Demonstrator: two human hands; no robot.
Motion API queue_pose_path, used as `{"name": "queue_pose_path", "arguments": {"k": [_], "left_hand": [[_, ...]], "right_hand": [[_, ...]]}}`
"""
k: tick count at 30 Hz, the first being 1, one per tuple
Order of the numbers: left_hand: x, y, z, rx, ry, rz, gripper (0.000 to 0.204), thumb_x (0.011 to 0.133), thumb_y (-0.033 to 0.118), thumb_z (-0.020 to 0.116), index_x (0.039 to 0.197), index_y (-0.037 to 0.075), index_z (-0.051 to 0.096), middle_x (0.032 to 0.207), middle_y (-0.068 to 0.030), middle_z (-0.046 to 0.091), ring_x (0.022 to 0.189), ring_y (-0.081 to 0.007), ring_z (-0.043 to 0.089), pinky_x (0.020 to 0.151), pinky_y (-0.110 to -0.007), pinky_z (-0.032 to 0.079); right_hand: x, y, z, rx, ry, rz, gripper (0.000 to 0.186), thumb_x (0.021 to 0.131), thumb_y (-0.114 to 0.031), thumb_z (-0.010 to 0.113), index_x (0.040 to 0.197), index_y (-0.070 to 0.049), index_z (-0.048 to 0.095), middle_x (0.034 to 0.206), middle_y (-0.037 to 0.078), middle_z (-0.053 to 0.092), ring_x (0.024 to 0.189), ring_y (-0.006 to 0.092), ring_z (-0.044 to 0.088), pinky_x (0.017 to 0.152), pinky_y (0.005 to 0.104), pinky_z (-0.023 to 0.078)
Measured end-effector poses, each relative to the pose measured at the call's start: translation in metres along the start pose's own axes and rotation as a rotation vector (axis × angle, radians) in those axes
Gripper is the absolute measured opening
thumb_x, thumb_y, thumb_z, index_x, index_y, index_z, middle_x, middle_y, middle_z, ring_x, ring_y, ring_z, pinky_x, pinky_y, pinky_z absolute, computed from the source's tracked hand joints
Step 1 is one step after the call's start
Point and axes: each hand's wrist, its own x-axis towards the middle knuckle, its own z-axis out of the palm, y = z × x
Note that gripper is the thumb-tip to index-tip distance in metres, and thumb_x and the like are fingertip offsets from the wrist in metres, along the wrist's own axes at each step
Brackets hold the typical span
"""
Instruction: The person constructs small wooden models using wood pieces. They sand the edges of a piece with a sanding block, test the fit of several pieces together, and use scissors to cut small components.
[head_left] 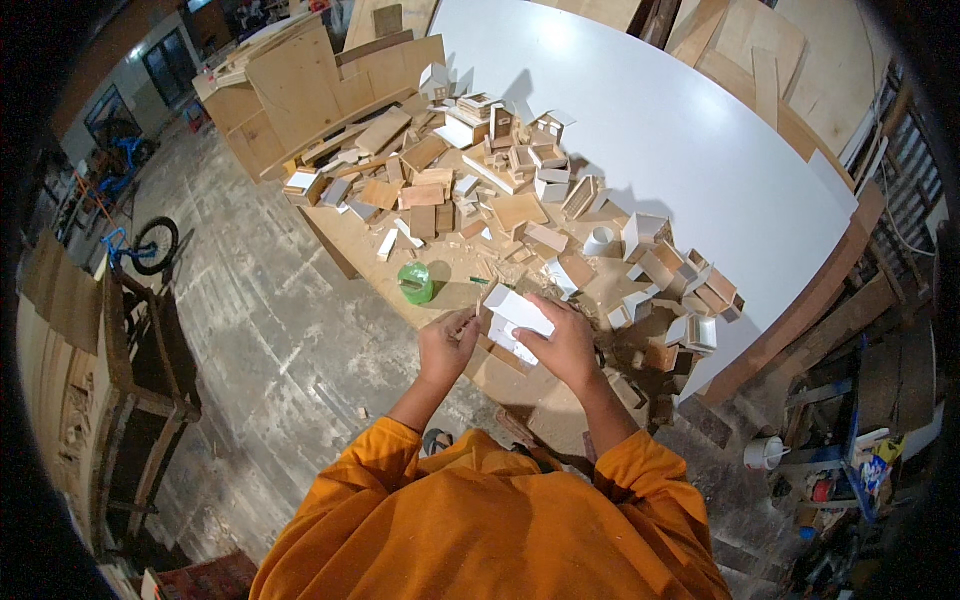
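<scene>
In front of me I hold a small rectangular piece with a white face and wooden edges, over the front of the plywood work table. My left hand is closed at its left side, fingertips pinching a thin light wooden strip. My right hand grips the piece's right side, thumb lying on the white face. A green translucent container with something in it stands just beyond my left hand. My hands partly hide the piece's underside.
Wooden offcuts and small box assemblies cover the table. A large white board lies behind them. Plywood sheets stand back left. A wooden rack and blue bicycle are left; a white bucket is right.
</scene>
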Motion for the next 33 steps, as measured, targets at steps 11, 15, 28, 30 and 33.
{"name": "queue_pose_path", "arguments": {"k": [11, 15, 28, 30, 33], "left_hand": [[0.000, 0.002, -0.003, 0.006, -0.039, -0.012, 0.020, 0.081, 0.012, 0.067, 0.096, -0.002, 0.068, 0.079, -0.0177, 0.067, 0.068, -0.0230, 0.068, 0.054, -0.032, 0.053], [0.001, 0.001, -0.005, 0.062, -0.045, 0.046, 0.020, 0.082, 0.013, 0.065, 0.097, 0.000, 0.068, 0.083, -0.0175, 0.068, 0.069, -0.0257, 0.068, 0.056, -0.033, 0.053], [0.001, 0.008, -0.008, 0.139, -0.051, 0.104, 0.020, 0.077, 0.011, 0.069, 0.095, 0.001, 0.069, 0.086, -0.0180, 0.067, 0.074, -0.0342, 0.066, 0.064, -0.038, 0.053], [0.002, 0.008, -0.008, 0.120, -0.038, 0.108, 0.020, 0.077, 0.011, 0.069, 0.094, 0.001, 0.069, 0.086, -0.0181, 0.067, 0.075, -0.0342, 0.066, 0.064, -0.038, 0.053], [0.003, 0.011, -0.009, 0.130, -0.046, 0.109, 0.020, 0.077, 0.011, 0.069, 0.094, 0.001, 0.068, 0.086, -0.0180, 0.067, 0.075, -0.0342, 0.066, 0.064, -0.038, 0.053]], "right_hand": [[0.000, -0.003, 0.000, 0.017, -0.030, 0.061, 0.050, 0.073, -0.022, 0.074, 0.116, 0.001, 0.060, 0.105, 0.021, 0.064, 0.097, 0.0350, 0.063, 0.083, 0.0392, 0.049], [-0.001, -0.001, 0.002, 0.014, -0.019, 0.061, 0.050, 0.073, -0.022, 0.074, 0.116, -0.001, 0.060, 0.105, 0.021, 0.065, 0.097, 0.0346, 0.063, 0.082, 0.0392, 0.049], [-0.001, -0.002, 0.002, -0.004, -0.010, 0.050, 0.050, 0.073, -0.021, 0.074, 0.116, -0.001, 0.060, 0.105, 0.020, 0.065, 0.096, 0.0333, 0.064, 0.082, 0.0380, 0.049], [-0.002, -0.003, 0.002, -0.017, -0.013, 0.057, 0.051, 0.073, -0.021, 0.074, 0.117, 0.000, 0.060, 0.105, 0.020, 0.065, 0.096, 0.0333, 0.064, 0.082, 0.0379, 0.049], [-0.002, -0.005, 0.001, -0.002, -0.008, 0.055, 0.052, 0.073, -0.021, 0.074, 0.117, 0.001, 0.059, 0.105, 0.021, 0.065, 0.096, 0.0334, 0.064, 0.083, 0.0377, 0.049]]}}
